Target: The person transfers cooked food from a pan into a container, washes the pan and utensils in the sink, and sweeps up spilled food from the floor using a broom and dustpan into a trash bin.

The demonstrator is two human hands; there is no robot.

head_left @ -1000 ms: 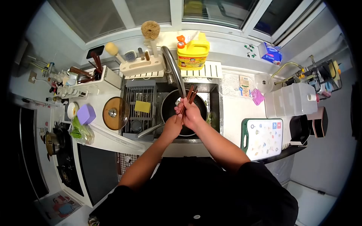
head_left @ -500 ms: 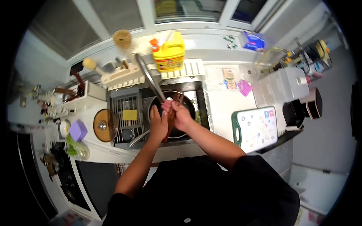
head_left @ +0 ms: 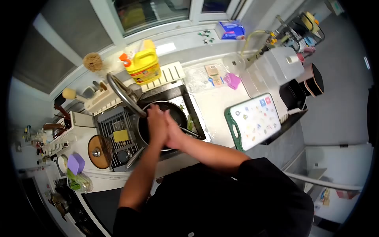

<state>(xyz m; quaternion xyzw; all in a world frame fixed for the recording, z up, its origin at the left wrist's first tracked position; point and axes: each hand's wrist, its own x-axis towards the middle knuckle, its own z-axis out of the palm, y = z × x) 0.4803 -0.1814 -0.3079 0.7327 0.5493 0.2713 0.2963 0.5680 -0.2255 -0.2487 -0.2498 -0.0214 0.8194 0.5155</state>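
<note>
My left hand (head_left: pixel 158 125) and right hand (head_left: pixel 173 132) are pressed palm to palm above the pan (head_left: pixel 177 112), inside the sink (head_left: pixel 193 106). The dark chopsticks (head_left: pixel 191 132) protrude from the right side of my hands, toward the sink's right edge. Motion blur hides the finger closure; I cannot tell how firmly either hand grips them.

Clearance: a narrow gap separates the pan from the sink's right wall. Beyond that edge, bare counter (head_left: pixel 213 106) extends to the cutting board (head_left: pixel 254 122).

Obstructions: the faucet (head_left: pixel 131 104) arches in from the upper left, its outlet just beside my left fingers; contact cannot be determined. The drying rack (head_left: pixel 108 126) occupies the sink's left part and carries a yellow sponge (head_left: pixel 121 136). The lid (head_left: pixel 98 158) lies left of the rack. A yellow jug (head_left: pixel 144 70) stands behind the sink.

Materials: the faucet is curved, shiny metal; the pan is round with a dark interior; the rack is slatted; the board is a green-edged rectangle with rounded corners.
</note>
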